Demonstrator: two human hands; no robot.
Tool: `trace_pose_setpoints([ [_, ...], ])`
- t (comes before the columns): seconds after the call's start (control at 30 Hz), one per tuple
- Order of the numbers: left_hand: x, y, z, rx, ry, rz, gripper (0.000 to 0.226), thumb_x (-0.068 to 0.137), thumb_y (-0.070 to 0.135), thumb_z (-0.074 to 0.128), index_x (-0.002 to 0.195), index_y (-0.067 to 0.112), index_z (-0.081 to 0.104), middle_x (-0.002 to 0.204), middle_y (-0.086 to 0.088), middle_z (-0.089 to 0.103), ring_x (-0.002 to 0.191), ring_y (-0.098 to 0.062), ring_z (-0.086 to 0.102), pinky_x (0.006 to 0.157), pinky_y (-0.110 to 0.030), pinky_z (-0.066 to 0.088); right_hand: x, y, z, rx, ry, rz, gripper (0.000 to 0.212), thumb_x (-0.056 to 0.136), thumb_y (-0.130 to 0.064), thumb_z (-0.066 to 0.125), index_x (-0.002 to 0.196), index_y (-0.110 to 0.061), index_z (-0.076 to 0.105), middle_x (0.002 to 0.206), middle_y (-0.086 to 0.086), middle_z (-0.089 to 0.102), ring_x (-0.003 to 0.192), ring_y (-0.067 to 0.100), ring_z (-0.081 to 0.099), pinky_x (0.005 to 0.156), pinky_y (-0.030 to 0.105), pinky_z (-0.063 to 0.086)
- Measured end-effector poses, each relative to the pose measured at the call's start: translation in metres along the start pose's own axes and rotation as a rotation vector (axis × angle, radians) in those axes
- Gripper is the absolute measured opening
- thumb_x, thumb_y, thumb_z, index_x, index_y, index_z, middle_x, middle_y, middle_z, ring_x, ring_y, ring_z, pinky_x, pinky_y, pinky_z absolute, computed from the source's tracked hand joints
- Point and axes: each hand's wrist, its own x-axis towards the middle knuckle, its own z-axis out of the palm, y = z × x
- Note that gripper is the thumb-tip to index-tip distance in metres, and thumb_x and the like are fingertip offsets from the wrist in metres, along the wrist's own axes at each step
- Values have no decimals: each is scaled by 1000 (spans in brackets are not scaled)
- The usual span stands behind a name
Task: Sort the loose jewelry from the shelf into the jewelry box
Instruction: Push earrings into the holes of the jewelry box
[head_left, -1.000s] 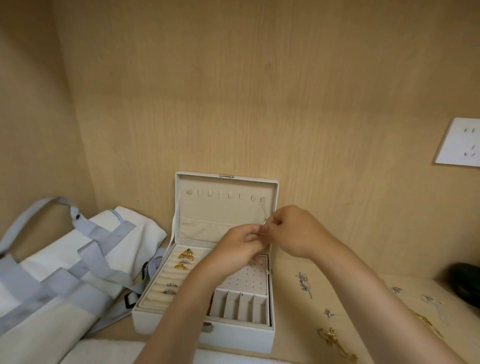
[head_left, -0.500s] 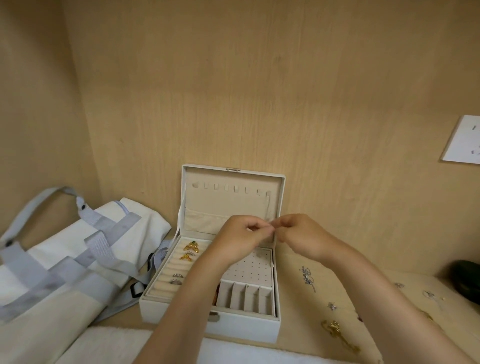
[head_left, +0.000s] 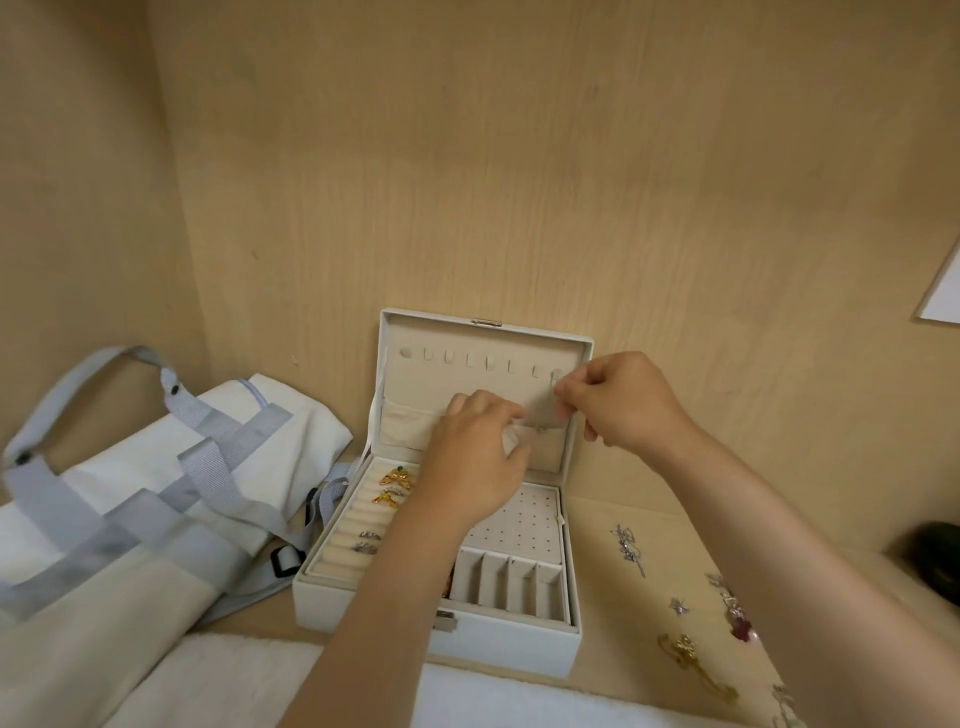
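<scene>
**Hanging a fine necklace at the end of the hook row**

Centre of the frame: jewelry box (head_left: 498, 642) open, lid (head_left: 467, 332) upright against the back wall. Right hand (head_left: 623, 405), just right of centre, pinching thumb to forefinger at the rightmost of the hooks (head_left: 470, 359) in the lid. Left hand (head_left: 472, 457) below and to the left of it, fingers curled over the lip of the pocket (head_left: 410, 426). Probably a thin necklace (head_left: 540, 429) strung between the two hands, though too fine to make out beyond a small glint over the pocket.

Keep the right pinch narrow and high to seat the chain fully in the hook's slot before letting go. Hold the pocket lip forward with the left and feed the hanging end inside, clear of the gold rings (head_left: 395, 478) in the rolls below. Release the top only after checking for a snag-free hang.

More loose jewelry (head_left: 631, 551) lying on the shelf (head_left: 597, 587) at lower right of the frame.
</scene>
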Motion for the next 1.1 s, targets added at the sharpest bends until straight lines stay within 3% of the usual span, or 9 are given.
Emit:
trace_pose_setpoints([
  [0.13, -3, -2, 9, 200, -71, 71, 50, 93, 34, 54, 141, 24, 49, 132, 6, 48, 126, -17, 36, 108, -34, 29, 12, -8, 1, -29, 44, -12, 27, 88, -18, 63, 64, -17, 74, 67, 0, 74, 43, 10, 59, 42, 17, 40],
  [0.33, -6, -4, 14, 317, -37, 108, 43, 86, 30, 55, 129, 23, 57, 117, 1, 48, 114, -23, 40, 102, -34, 28, 16, -4, 20, -38, 64, -95, 17, 86, -11, 66, 73, -16, 75, 70, -7, 72, 43, 0, 60, 47, 13, 44],
  [0.47, -6, -2, 15, 290, -21, 118, 35, 84, 28, 56, 117, 20, 60, 114, 1, 48, 112, -23, 40, 102, -34, 29, 16, 9, 30, -253, 36, -213, 14, 86, -15, 66, 83, -24, 77, 78, -9, 72, 66, 4, 65, 62, 24, 53],
  [0.63, -1, -5, 14, 272, -68, 90, 36, 90, 33, 51, 124, 21, 57, 118, 2, 54, 115, -21, 42, 104, -34, 28, 10, 25, 38, -533, -103, -314, 28, 87, -15, 58, 107, -27, 75, 99, -4, 75, 92, 20, 68, 75, 36, 57],
  [0.87, 0, -5, 10, 245, -99, 64, 35, 93, 34, 51, 127, 25, 55, 122, 5, 54, 119, -18, 41, 104, -33, 28, 9, 32, 34, -653, -234, -403, 37, 84, -12, 60, 110, -34, 75, 99, -5, 72, 91, 19, 65, 69, 30, 50],
  [1.1, 1, -5, 8, 221, -116, 50, 37, 93, 34, 52, 129, 26, 57, 124, 5, 55, 119, -18, 42, 103, -32, 28, 13, 22, 26, -631, -66, -482, 16, 87, -21, 61, 91, -25, 75, 88, -4, 69, 82, 21, 64, 63, 31, 48],
])
